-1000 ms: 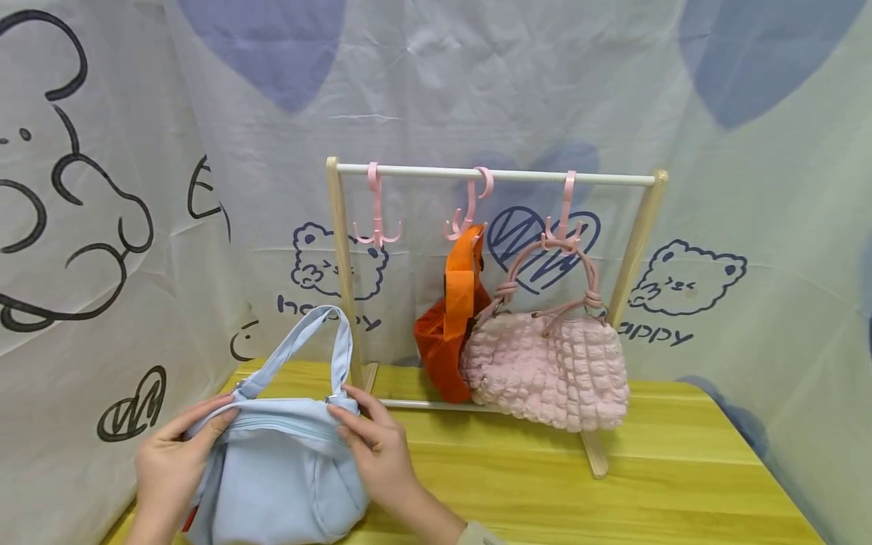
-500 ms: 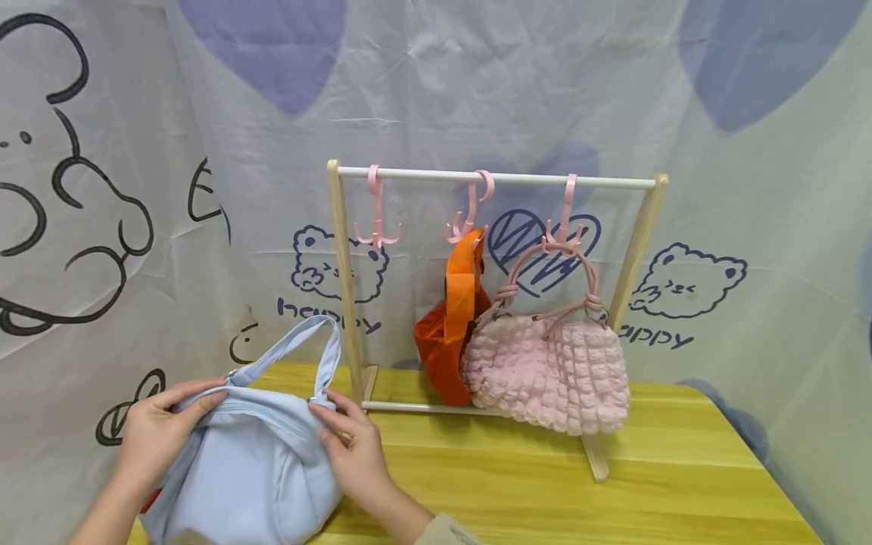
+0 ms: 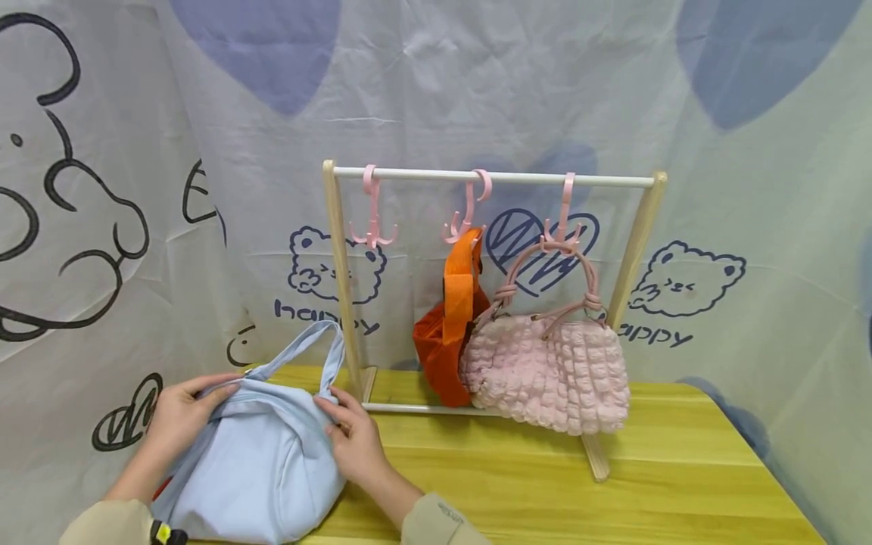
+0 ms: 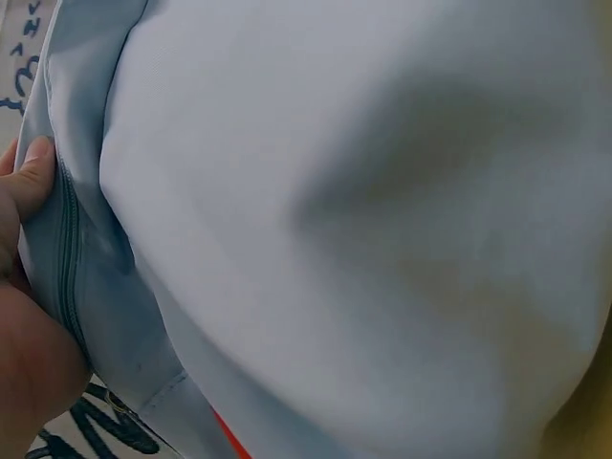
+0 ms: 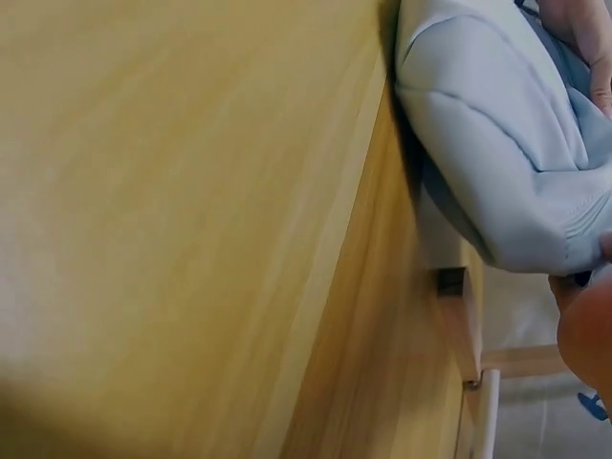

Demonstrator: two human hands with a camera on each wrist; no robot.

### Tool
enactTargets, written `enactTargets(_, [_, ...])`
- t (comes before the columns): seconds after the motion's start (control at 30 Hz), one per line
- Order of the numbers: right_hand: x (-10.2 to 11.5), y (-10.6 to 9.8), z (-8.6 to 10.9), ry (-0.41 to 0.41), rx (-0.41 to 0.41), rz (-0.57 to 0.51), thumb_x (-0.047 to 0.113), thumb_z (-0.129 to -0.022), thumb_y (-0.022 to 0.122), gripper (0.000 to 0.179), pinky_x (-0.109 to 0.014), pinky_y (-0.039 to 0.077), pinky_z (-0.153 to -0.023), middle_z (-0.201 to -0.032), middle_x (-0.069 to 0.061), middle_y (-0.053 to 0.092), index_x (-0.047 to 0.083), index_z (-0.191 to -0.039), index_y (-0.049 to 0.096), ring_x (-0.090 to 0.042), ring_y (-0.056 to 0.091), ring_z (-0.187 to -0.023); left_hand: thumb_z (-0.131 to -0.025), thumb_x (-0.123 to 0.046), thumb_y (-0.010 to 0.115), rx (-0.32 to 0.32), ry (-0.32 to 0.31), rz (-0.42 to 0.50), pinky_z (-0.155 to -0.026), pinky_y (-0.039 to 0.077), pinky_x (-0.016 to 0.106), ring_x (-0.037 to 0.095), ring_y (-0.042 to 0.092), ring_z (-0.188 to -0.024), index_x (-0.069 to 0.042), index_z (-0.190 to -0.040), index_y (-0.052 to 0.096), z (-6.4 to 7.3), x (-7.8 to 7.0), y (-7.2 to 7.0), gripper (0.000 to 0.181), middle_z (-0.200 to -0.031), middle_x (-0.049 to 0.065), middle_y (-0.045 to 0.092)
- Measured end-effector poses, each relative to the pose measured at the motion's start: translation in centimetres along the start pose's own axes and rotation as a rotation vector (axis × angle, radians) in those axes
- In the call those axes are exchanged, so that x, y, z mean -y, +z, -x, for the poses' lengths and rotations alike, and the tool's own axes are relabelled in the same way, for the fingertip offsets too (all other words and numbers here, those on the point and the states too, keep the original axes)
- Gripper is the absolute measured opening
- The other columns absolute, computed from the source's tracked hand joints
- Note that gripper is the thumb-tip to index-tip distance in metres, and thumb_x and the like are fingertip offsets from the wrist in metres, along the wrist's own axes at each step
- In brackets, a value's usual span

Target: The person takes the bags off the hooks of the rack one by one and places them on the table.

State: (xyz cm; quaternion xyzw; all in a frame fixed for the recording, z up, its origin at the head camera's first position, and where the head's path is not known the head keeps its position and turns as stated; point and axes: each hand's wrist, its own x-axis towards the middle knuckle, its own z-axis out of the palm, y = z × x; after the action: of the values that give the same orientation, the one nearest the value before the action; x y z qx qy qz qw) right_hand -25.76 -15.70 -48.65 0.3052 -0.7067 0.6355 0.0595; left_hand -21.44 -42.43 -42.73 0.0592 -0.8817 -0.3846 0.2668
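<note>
Fingers and thumb of the left hand are clamped on the upper edge of a soft light-blue fabric handbag, near the left end of its flat light-blue strap handle; in the left wrist view, the thumb lies just beside a blue zip. Fingers and thumb of the right hand pinch the opposite upper corner, at the handle's right end. The handle arches above the held edge. The handbag is at the near left part of a yellow wood-grain table; a small red tag shows at its left side. Beyond, to the right, stands a rack of pale wooden posts and a white horizontal rod bearing three pink hooks. From the middle hook hangs an orange fabric bag; from the right one, by its looped handle, a puffy pink fabric bag, partly overlapping the orange bag. Behind hangs a pale printed curtain.
</note>
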Motion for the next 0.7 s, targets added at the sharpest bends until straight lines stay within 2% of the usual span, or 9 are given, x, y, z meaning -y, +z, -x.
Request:
enactTargets(0.13, [-0.8,0.0,-0.3,0.008,0.039,0.040,-0.016,-0.096,0.056,0.047,-0.023,0.051,-0.100,-0.153,-0.017,0.052,0.004,-0.137,0.068,-0.032,0.050,-0.141,-0.099,-0.030,0.074,0.040,-0.044,-0.039,-0.078,0.042,0.006,-0.023,0.050,-0.092,-0.005,-0.120,0.078,-0.6,0.7,0.5,0.032,-0.117,0.015,0.076])
enactTargets(0.27, [-1.4,-0.2,-0.4,0.001,0.067,0.100,-0.016,-0.097,0.053,0.048,-0.028,0.045,-0.112,-0.154,-0.019,0.051,0.004,-0.139,0.066,-0.037,0.047,-0.143,-0.101,-0.030,0.071,0.093,-0.082,-0.030,-0.077,0.043,0.007,-0.022,0.048,-0.093,-0.005,-0.123,0.077,-1.2,1.4,1.2,0.034,-0.123,0.019,0.073])
enactTargets(0.37, [-2.0,-0.3,-0.5,-0.005,0.085,0.134,-0.015,-0.098,0.053,0.047,-0.032,0.044,-0.114,-0.155,-0.021,0.050,0.004,-0.140,0.066,-0.039,0.047,-0.143,-0.101,-0.025,0.071,0.104,-0.062,-0.030,-0.078,0.042,0.006,-0.020,0.049,-0.095,-0.004,-0.122,0.077,-1.6,2.2,1.9,0.030,-0.123,0.019,0.073])
enactTargets(0.43, [-2.4,-0.3,-0.6,0.003,0.097,0.148,-0.013,-0.099,0.053,0.046,-0.034,0.043,-0.116,-0.155,-0.021,0.050,0.004,-0.141,0.065,-0.040,0.047,-0.143,-0.100,-0.021,0.072,0.102,-0.037,-0.043,-0.079,0.042,0.007,-0.008,0.058,-0.100,-0.004,-0.119,0.078,-1.9,2.7,2.3,0.027,-0.121,0.020,0.074])
enactTargets(0.5, [-2.7,-0.3,-0.7,0.016,0.105,0.162,-0.013,-0.100,0.054,0.046,-0.035,0.043,-0.115,-0.155,-0.021,0.050,0.004,-0.141,0.065,-0.040,0.048,-0.142,-0.100,-0.019,0.073,0.100,-0.014,-0.060,-0.080,0.042,0.008,0.009,0.065,-0.107,-0.003,-0.117,0.079,-2.2,3.1,2.8,0.024,-0.120,0.019,0.074])
enactTargets(0.57, [-3.0,-0.3,-0.8,0.030,0.111,0.175,-0.012,-0.100,0.054,0.046,-0.036,0.044,-0.115,-0.155,-0.020,0.051,0.005,-0.141,0.065,-0.039,0.049,-0.142,-0.099,-0.017,0.073,0.101,-0.003,-0.065,-0.081,0.042,0.009,0.027,0.066,-0.112,-0.003,-0.116,0.079,-2.3,3.5,3.2,0.023,-0.118,0.019,0.075])
enactTargets(0.7, [-3.2,-0.4,-1.0,0.070,0.135,0.204,-0.008,-0.102,0.055,0.045,-0.039,0.045,-0.114,-0.155,-0.018,0.051,0.008,-0.142,0.065,-0.038,0.049,-0.142,-0.099,-0.014,0.073,0.114,0.001,-0.045,-0.083,0.043,0.010,0.039,0.065,-0.117,-0.001,-0.115,0.079,-2.5,4.3,3.9,0.021,-0.118,0.020,0.075])
